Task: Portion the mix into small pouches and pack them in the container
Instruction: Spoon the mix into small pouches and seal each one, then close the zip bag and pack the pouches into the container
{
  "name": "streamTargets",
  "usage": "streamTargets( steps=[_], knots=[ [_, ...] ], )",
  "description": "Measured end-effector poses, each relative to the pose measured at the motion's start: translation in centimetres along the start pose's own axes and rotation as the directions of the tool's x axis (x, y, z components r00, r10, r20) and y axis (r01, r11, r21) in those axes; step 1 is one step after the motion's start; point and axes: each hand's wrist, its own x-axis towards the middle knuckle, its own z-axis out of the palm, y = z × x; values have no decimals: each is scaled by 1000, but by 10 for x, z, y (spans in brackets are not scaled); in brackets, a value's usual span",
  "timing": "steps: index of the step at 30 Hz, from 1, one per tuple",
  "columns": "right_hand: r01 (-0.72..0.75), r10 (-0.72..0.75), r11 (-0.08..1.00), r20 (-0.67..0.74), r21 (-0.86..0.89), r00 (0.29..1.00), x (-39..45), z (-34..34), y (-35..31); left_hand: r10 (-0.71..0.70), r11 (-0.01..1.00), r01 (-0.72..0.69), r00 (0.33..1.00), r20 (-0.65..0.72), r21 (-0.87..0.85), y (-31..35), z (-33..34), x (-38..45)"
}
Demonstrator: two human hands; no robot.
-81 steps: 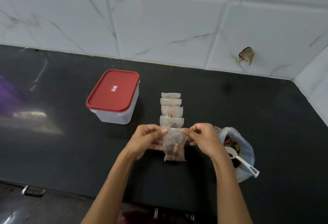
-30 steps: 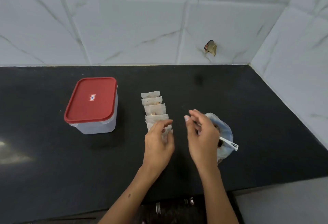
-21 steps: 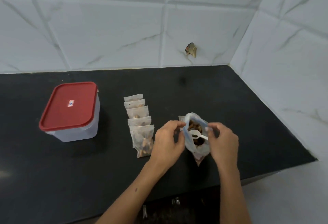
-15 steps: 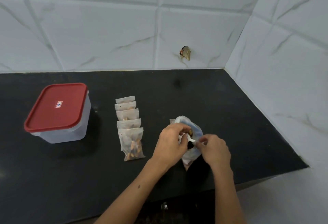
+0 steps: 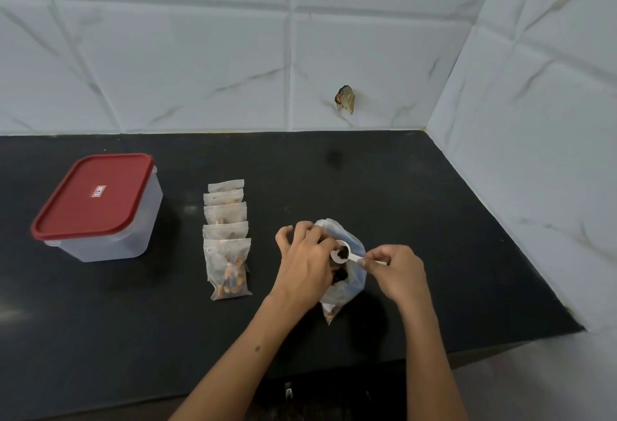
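A clear plastic bag of mix (image 5: 349,287) stands open on the black counter (image 5: 417,220). My left hand (image 5: 305,262) grips the bag's left rim. My right hand (image 5: 395,272) pinches the handle of a white scoop (image 5: 344,253), whose bowl holds dark pieces just above the bag's mouth. Several small filled pouches (image 5: 227,240) lie overlapping in a row to the left of the bag. Further left stands a translucent container with a red lid (image 5: 95,197), closed.
White marbled tile walls close off the back and the right side of the counter. A small brown scrap (image 5: 345,103) sticks on the back wall. The counter's front edge runs just below my forearms.
Both hands let go of the fifth pouch, which now lies in the row. They moved right to the bag, and the right hand lifted the scoop with some mix.
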Motion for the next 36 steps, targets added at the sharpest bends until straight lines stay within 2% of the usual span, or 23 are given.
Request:
streamTargets(
  steps=[9, 13, 18, 26, 32, 36],
  knots=[
    [107, -108, 986, -4, 130, 994, -1, -12, 1, -32, 995, 28, 999, 31, 100, 8, 13, 2],
    [154, -151, 980, -35, 125, 988, 1, -14, 4, -45, 995, 42, 998, 32, 86, 6, 16, 4],
    [210, -200, 971, -94, 112, 975, 2, -10, 5, -72, 997, 67, 991, 115, 42, 6, 10, 12],
    [250, -239, 967, -150, 53, 959, 4, 0, 5, -115, 987, 88, 972, 203, 137, 9, -3, 16],
    [228, -222, 973, -172, 19, 960, 6, 2, 7, -136, 986, 114, 972, 190, 122, 7, -5, 15],
    [222, -219, 975, -156, 0, 963, 5, 5, 6, -99, 993, 88, 983, 157, 73, 6, -2, 12]
  ],
)
